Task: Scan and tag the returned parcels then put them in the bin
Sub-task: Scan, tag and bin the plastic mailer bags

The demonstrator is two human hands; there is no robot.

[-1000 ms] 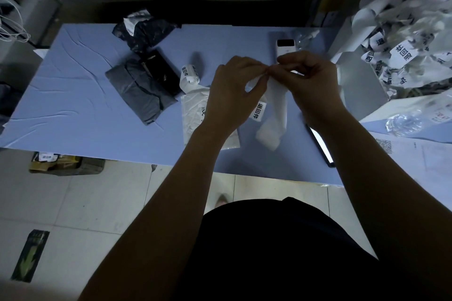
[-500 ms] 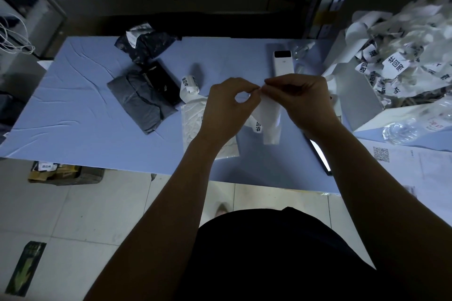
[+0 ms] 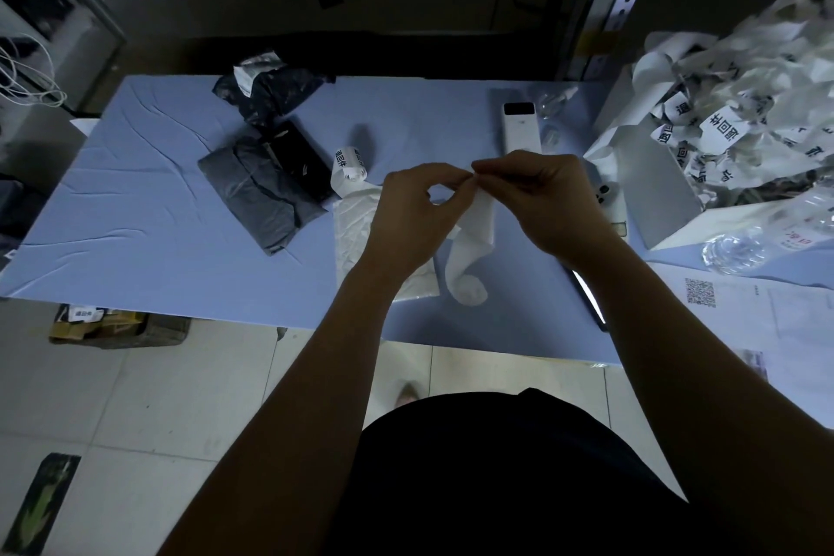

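a white label strip (image 3: 478,223) hangs curling over the blue table (image 3: 158,203), its top end pinched between thumb and fingertips of both the left hand (image 3: 415,212) and the right hand (image 3: 550,194). a white parcel (image 3: 356,230) lies beneath the left hand, a grey parcel (image 3: 257,194) further left.

Pretty dim, bluish cast on the desk (image 3: 135,203). The label roll (image 3: 348,171) throws a soft shadow toward the far side, edges bow, forearms (image 3: 316,375) go nearly black.
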